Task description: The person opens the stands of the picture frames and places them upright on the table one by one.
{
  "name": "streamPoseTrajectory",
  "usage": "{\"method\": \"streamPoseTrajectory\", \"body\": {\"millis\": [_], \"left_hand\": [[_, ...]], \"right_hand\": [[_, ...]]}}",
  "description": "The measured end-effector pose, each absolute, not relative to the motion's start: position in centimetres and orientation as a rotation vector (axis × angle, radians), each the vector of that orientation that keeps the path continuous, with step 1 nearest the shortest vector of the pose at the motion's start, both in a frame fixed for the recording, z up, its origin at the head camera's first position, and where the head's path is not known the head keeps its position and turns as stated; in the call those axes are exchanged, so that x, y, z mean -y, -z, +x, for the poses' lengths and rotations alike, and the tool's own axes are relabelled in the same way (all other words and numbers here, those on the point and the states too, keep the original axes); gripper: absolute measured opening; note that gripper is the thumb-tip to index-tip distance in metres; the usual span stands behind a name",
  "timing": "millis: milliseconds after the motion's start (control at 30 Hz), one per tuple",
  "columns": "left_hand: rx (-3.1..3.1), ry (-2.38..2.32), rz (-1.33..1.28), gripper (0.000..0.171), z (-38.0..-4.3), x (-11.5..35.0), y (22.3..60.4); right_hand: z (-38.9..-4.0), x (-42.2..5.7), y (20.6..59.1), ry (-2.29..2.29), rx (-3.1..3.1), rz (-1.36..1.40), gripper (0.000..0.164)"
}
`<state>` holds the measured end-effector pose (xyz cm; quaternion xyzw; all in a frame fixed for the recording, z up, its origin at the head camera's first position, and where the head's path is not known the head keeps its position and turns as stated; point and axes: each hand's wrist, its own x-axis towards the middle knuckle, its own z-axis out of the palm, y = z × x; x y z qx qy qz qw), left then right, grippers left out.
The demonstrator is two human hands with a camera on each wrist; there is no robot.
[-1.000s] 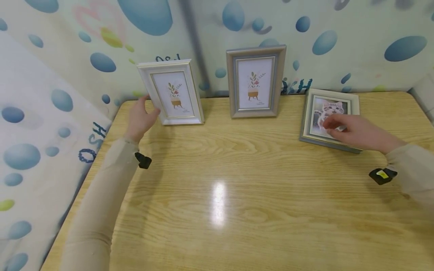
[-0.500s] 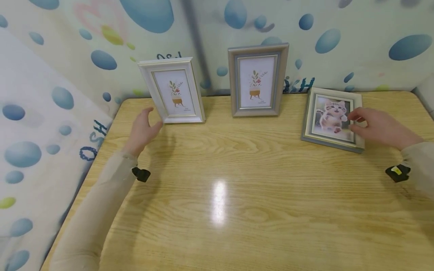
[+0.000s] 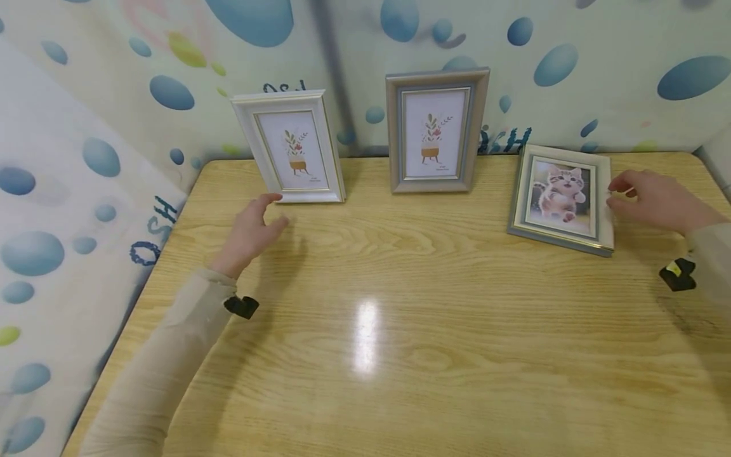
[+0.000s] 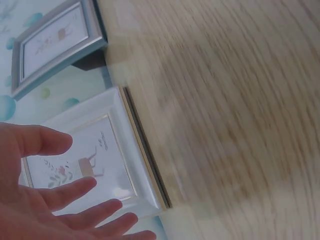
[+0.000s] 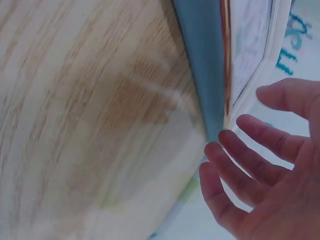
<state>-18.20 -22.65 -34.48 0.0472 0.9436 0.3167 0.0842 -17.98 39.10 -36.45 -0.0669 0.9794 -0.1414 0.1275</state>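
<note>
My left hand (image 3: 251,231) is just in front of the white picture frame (image 3: 288,149), which stands upright with a potted-plant print. In the left wrist view its fingers (image 4: 70,194) are spread and hold nothing. A beige-and-grey picture frame (image 3: 394,136) with the same print stands to the right of the white one. Farther right, a picture frame with a kitten photo (image 3: 562,193) lies face up. Beside its right edge is my right hand (image 3: 657,202), thumb and fingers apart. The right wrist view shows its fingertips (image 5: 215,150) right at the frame's corner, gripping nothing.
All three frames are along the back of a wooden table (image 3: 400,304), near a wall covering (image 3: 354,70) with blue dots. On the left, the same patterned covering (image 3: 46,209) runs beside the table's edge.
My left hand has drawn away from the white frame's left side, toward me and rightward. My right hand has slid right, from over the kitten photo to the frame's right edge. The frames stayed put.
</note>
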Motion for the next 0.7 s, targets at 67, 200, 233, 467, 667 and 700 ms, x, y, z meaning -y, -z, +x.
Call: {"method": "streamPoseTrajectory", "body": {"millis": [67, 200, 233, 467, 667, 700], "left_hand": [[-2.811, -0.954, 0.181, 0.053, -18.0, 22.3, 34.6], [-2.794, -0.961, 0.248, 0.051, -17.6, 21.5, 34.8], [-2.785, -0.961, 0.26, 0.051, -17.5, 21.3, 34.8], [-2.805, -0.916, 0.358, 0.046, -17.1, 20.3, 35.2], [-2.771, -1.002, 0.407, 0.041, -17.1, 20.1, 35.8], [-2.76, -1.018, 0.411, 0.039, -17.1, 20.1, 35.8]], "right_hand": [[-18.2, -39.3, 36.6, 0.454, -2.831, -0.156, 0.045], [-18.6, -39.7, 37.0, 0.507, -2.787, -0.069, 0.062], [-18.7, -39.7, 37.1, 0.511, -2.781, -0.048, 0.065], [-19.2, -39.4, 37.4, 0.48, -2.798, 0.03, 0.072], [-19.2, -39.5, 37.8, 0.575, -2.778, 0.037, 0.054], [-19.2, -39.5, 37.9, 0.586, -2.77, 0.042, 0.052]]}}
